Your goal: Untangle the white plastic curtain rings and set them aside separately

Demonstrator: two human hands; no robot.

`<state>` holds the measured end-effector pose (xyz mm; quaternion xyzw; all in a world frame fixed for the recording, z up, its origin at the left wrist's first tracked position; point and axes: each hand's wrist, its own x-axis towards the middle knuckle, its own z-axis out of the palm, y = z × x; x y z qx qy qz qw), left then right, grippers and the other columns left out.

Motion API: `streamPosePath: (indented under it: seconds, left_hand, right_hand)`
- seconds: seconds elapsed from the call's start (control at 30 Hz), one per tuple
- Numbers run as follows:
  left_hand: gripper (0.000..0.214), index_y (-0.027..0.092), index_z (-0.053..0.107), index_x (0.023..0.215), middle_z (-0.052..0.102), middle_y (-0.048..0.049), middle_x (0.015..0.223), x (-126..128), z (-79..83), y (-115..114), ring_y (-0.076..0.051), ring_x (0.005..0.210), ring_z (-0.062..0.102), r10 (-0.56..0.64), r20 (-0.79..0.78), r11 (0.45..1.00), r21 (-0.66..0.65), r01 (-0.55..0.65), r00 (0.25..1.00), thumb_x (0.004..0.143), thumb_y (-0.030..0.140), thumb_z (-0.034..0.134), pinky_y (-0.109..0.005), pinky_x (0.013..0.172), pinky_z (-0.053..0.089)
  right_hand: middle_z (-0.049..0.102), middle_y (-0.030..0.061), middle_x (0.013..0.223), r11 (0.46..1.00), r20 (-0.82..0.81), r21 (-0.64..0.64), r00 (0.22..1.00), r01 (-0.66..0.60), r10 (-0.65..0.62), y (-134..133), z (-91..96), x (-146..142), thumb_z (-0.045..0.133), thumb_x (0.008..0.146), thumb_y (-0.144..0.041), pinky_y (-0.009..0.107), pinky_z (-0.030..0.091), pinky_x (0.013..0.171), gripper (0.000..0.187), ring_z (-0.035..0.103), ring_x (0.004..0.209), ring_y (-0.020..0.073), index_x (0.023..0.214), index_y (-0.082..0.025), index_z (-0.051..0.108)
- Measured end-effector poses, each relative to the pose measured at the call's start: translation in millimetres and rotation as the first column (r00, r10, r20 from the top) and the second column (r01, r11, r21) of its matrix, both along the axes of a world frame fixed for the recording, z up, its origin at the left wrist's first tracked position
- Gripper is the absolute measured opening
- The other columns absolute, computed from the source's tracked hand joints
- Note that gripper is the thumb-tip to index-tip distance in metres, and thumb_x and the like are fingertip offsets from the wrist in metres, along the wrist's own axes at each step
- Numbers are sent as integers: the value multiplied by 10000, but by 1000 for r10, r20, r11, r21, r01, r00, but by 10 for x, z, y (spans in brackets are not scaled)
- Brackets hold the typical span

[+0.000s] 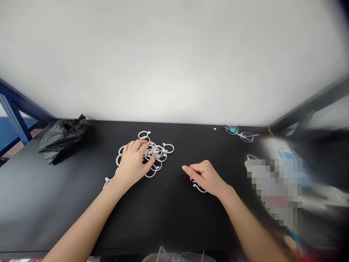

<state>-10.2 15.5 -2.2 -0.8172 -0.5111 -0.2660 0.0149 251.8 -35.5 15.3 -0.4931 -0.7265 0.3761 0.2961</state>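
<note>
A loose pile of white plastic rings (168, 148), each with a small knob or clasp, lies on the black tabletop (163, 214). My left hand (133, 158) rests over the pile's left part, thumb apart from the fingers, fingertips among the rings and hiding some of them. To the right of the pile, my right hand (205, 176) has its fingers curled in and its thumb lying along them. Part of a white plastic ring (201, 189) sticks out below those curled fingers; the rest is covered by the hand.
A crumpled black plastic bag (64, 136) sits at the back left. Eyeglasses (240, 133) lie at the back right, near a small yellow speck (215, 128). Blurred and pixelated items (275, 193) occupy the right side. A white wall (174, 65) rises behind the table.
</note>
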Motion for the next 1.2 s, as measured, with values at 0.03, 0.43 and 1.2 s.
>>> streamPosePath:
  seconds: [0.03, 0.43, 1.2]
  left_hand:
    - [278, 190, 627, 1140, 653, -113, 1102, -1, -2, 1, -310, 1019, 595, 3, -1, 1000, -4, -3, 1000, 916, 339, 556, -496, 906, 460]
    - [220, 183, 598, 1140, 644, -104, 1135, 48, 69, -37, -270, 1028, 602, -103, 127, 994, 36, 99, 987, 933, 248, 559, -476, 956, 442]
    - [160, 189, 642, 1042, 596, -41, 865, 403, -2, -368, -191, 798, 586, -603, -45, 783, -224, 580, 796, 981, 237, 503, -345, 774, 478]
  right_hand:
    - [379, -54, 391, 998, 17, -51, 999, -34, 35, 1, 5, 11, 481, 986, -449, 231, 335, 423, 586, 365, 359, 66, 462, -190, 455]
    - [670, -10, 597, 996, -23, -81, 999, -33, 31, -14, -20, -35, 652, 892, -437, 242, 478, 538, 328, 593, 523, 116, 672, -194, 635]
    - [671, 4, 814, 989, 144, 121, 984, 84, -102, 35, -189, -54, 615, 869, -136, 225, 448, 504, 136, 553, 577, 102, 910, -221, 713]
